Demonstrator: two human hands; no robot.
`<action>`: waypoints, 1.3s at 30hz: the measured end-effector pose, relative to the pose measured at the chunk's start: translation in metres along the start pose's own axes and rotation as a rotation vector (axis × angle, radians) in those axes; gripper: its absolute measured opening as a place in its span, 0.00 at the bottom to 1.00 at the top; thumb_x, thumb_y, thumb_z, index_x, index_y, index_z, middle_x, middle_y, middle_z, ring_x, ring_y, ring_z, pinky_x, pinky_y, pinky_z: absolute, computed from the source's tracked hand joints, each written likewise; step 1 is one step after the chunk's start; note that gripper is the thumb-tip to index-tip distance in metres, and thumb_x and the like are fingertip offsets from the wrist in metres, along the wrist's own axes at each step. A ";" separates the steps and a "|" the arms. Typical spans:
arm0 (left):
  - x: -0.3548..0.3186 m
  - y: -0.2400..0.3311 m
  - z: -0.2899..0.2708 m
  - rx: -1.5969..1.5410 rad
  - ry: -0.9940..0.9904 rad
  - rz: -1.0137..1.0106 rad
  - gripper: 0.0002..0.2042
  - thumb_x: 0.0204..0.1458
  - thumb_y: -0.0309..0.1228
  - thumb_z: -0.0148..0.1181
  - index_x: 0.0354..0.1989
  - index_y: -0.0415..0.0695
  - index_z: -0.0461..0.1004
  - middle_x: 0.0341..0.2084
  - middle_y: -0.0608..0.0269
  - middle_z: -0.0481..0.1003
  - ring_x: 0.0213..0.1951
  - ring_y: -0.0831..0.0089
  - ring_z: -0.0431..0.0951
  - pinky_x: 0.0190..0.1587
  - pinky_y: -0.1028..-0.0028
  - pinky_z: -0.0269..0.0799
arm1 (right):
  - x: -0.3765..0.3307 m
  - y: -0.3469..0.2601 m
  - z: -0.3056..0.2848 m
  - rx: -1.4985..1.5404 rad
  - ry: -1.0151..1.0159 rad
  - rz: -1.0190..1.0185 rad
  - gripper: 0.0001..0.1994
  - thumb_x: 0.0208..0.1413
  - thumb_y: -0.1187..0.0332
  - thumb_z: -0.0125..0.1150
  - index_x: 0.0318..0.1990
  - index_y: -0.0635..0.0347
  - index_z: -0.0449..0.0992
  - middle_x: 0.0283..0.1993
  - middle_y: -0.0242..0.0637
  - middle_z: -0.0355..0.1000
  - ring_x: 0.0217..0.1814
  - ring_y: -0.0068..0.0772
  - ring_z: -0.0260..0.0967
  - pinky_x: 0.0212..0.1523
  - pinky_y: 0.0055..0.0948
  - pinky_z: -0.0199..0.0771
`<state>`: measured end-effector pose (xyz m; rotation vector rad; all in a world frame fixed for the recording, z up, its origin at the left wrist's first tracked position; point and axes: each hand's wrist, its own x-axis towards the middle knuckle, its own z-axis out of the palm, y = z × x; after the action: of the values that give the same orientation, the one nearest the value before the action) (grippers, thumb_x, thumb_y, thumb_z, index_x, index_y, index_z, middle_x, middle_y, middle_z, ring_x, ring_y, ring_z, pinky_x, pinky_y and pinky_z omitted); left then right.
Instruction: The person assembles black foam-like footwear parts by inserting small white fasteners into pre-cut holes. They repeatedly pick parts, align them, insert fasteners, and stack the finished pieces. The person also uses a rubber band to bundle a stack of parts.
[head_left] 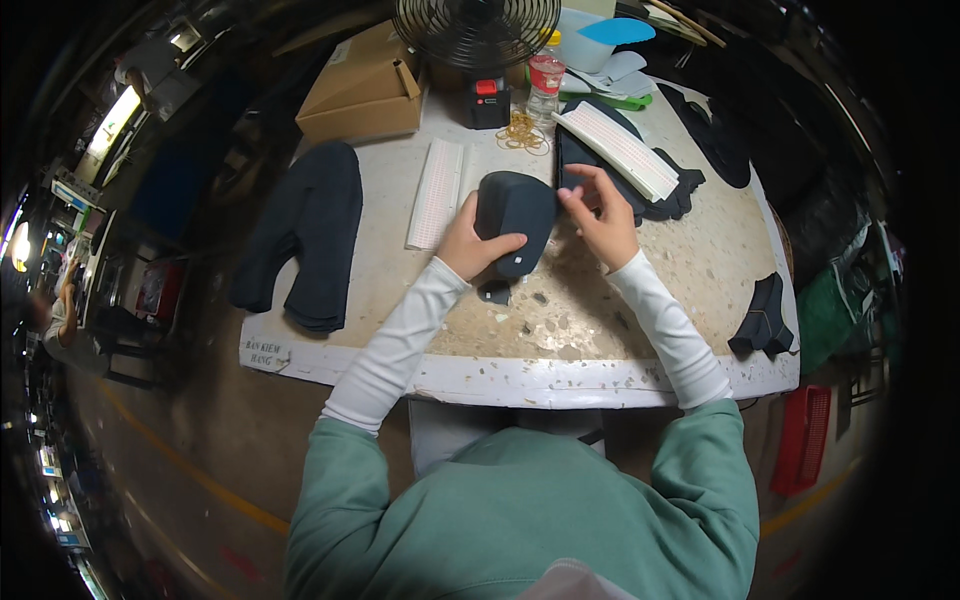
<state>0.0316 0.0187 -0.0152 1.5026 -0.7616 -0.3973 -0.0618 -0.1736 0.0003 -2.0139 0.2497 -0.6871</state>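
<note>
My left hand (476, 243) grips a dark, rounded shoe-upper piece (517, 215) held upright over the speckled table (600, 330). The thumb lies across its lower front, near a small white tag. My right hand (602, 215) is just to the right of the piece, fingers curled and pinched together near its upper right edge; whether they hold anything is too small to tell. A small dark scrap (494, 293) lies on the table below the piece.
Dark fabric pieces lie at the left (305, 235), back right (668, 190) and right edge (762, 318). Two white strips of labels (436, 192) (618, 150), rubber bands (522, 132), a cardboard box (365, 85), a fan (478, 30) and a bottle (545, 85) stand behind.
</note>
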 end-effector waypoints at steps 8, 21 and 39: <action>-0.012 0.015 0.013 0.761 -0.224 0.142 0.38 0.32 0.39 0.71 0.55 0.43 0.62 0.45 0.49 0.71 0.50 0.51 0.70 0.54 0.61 0.65 | -0.053 0.031 -0.004 0.660 -0.167 0.338 0.29 0.69 0.47 0.30 0.68 0.55 0.57 0.65 0.37 0.63 0.65 0.26 0.58 0.64 0.27 0.53; -0.013 0.020 0.015 0.926 -0.208 0.262 0.36 0.33 0.42 0.70 0.52 0.41 0.63 0.44 0.47 0.71 0.47 0.50 0.71 0.50 0.60 0.68 | -0.068 0.017 0.019 0.791 -0.184 0.334 0.35 0.67 0.42 0.25 0.70 0.60 0.50 0.72 0.42 0.50 0.74 0.33 0.45 0.72 0.28 0.39; -0.014 0.020 -0.002 0.846 -0.174 0.143 0.33 0.34 0.46 0.73 0.49 0.45 0.69 0.32 0.49 0.78 0.35 0.52 0.80 0.40 0.62 0.76 | 0.124 0.053 0.055 -1.200 -0.210 -0.418 0.09 0.51 0.69 0.56 0.33 0.53 0.83 0.40 0.36 0.77 0.53 0.38 0.69 0.45 0.38 0.73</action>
<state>0.0193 0.0310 0.0014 2.1926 -1.2614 -0.0845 0.0764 -0.2153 -0.0206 -3.3305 0.1077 -0.6172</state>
